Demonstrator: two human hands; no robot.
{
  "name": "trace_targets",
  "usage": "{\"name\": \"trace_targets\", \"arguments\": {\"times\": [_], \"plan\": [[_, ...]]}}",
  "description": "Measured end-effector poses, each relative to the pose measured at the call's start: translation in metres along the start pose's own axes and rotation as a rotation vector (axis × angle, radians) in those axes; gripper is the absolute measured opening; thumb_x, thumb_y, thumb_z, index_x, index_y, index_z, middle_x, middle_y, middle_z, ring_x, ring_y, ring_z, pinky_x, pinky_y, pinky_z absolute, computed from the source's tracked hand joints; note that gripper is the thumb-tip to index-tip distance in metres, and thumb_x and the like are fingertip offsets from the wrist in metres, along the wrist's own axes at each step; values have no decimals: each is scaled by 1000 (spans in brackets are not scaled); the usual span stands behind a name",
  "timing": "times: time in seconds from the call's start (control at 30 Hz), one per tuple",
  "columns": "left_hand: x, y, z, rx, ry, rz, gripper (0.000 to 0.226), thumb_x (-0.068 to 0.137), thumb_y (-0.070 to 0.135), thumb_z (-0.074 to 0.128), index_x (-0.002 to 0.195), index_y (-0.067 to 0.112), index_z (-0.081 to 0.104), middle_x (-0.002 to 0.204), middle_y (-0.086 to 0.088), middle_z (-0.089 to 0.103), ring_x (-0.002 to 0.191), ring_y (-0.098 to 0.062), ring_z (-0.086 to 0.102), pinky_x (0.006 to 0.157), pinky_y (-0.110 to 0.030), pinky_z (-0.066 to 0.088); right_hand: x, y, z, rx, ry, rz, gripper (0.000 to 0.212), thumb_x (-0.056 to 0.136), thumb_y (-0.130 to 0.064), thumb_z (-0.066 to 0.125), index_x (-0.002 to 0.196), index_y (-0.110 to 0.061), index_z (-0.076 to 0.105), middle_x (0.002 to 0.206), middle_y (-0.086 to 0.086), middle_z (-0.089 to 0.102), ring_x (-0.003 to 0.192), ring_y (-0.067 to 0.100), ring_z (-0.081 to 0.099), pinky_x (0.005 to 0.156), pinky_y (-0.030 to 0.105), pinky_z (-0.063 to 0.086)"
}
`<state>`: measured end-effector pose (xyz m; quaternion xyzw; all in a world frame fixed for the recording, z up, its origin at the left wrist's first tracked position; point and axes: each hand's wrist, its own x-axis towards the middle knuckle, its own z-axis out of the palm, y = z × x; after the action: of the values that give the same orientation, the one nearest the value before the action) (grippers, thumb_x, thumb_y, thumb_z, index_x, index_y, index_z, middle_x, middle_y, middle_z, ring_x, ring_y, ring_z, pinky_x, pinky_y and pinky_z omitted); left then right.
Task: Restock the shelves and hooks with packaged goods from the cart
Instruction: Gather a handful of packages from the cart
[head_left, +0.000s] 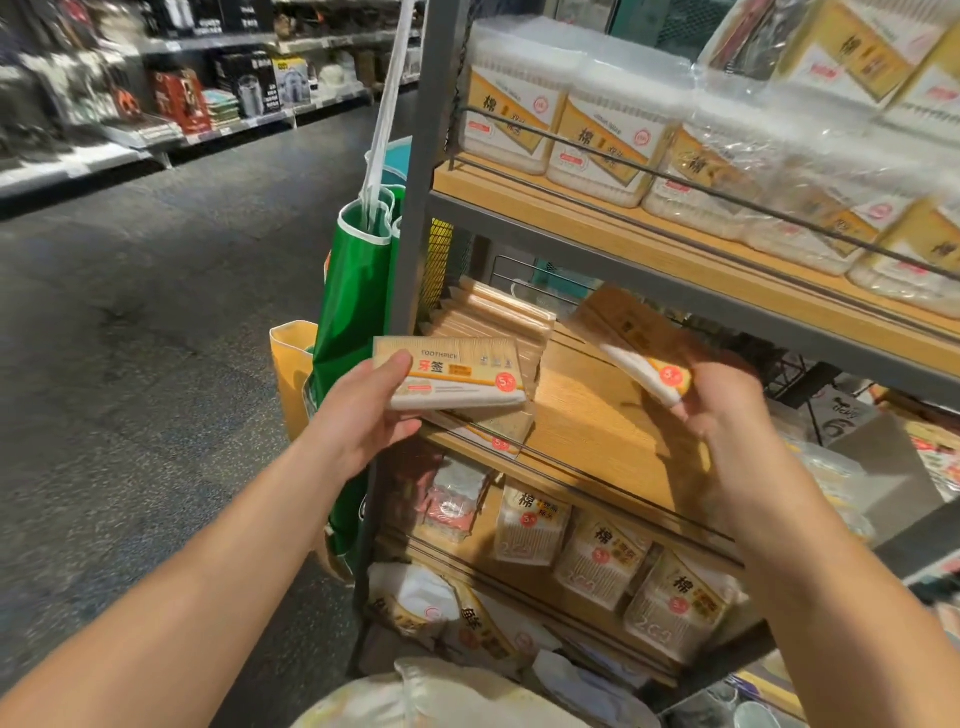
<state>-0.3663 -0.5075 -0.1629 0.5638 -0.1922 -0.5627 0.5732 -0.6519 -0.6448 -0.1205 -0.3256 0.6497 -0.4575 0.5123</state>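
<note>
Left hand (363, 410) grips a flat pack (457, 376) labelled "TOOTHPICK" and "牙签", red "5" sticker, thumb on its face, held before the middle wooden shelf (597, 415). Right hand (727, 410), fingers curled, pinches a second, blurred pack (641, 353) over the same shelf; cotton-swab tubs (602, 140) marked "棉" stand above

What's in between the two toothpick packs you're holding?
In the head view, between the flat toothpick pack and the blurred tilted pack lies bare wooden shelf board, with a stack of toothpick packs behind.

left hand (363, 410) raised, fingers curled, gripping | right hand (727, 410) raised, fingers curled, pinching | both forearms extended
</note>
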Motion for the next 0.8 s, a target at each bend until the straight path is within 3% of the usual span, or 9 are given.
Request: {"name": "trace_targets", "arguments": {"times": [0.07, 0.2, 0.27, 0.5, 0.63, 0.8], "plan": [[1, 2, 3, -17, 13, 9, 15, 100, 35, 51, 107, 24, 59, 83, 8, 75, 79, -8, 67, 65, -27, 45, 16, 5, 6, -66, 55, -90, 12, 97, -22, 57, 102, -11, 59, 88, 5, 60, 86, 21, 64, 89, 38, 55], [2, 1, 9, -24, -1, 6, 15, 101, 35, 49, 105, 26, 60, 83, 9, 75, 81, -7, 66, 65, -27, 44, 41, 32, 21, -186, 101, -129, 19, 97, -19, 55, 115, -12, 55, 90, 1, 57, 71, 13, 52, 59, 24, 47], [1, 1, 9, -33, -12, 2, 15, 101, 35, 49, 106, 27, 60, 84, 9, 75, 80, -6, 67, 66, -27, 44, 51, 47, 25, -194, 103, -138, 21, 96, -18, 58, 117, -13, 56, 92, 0, 58, 69, 11, 50, 53, 22, 40], [-2, 2, -3, -84, 34, 25, 17, 99, 35, 52, 110, 24, 60, 89, 6, 76, 89, -12, 67, 69, -29, 44, 72, 62, 27, -299, 116, -211, 18, 92, -36, 64, 105, -24, 58, 99, 3, 63, 81, 20, 62, 59, 27, 49], [-3, -1, -6, -59, 54, 28, 17, 99, 36, 52, 108, 24, 60, 90, 5, 75, 89, -12, 67, 67, -28, 43, 89, 46, 38, -292, 26, -233, 20, 94, -25, 61, 113, -22, 59, 116, 3, 58, 100, 23, 59, 70, 28, 57], [-7, -8, -8, -34, 58, 25, 16, 99, 35, 52, 108, 25, 60, 88, 6, 75, 86, -12, 66, 67, -28, 42, 103, 38, 57, -288, -143, -265, 24, 93, -22, 64, 116, -16, 58, 121, 5, 54, 104, 22, 59, 74, 30, 61]]}}
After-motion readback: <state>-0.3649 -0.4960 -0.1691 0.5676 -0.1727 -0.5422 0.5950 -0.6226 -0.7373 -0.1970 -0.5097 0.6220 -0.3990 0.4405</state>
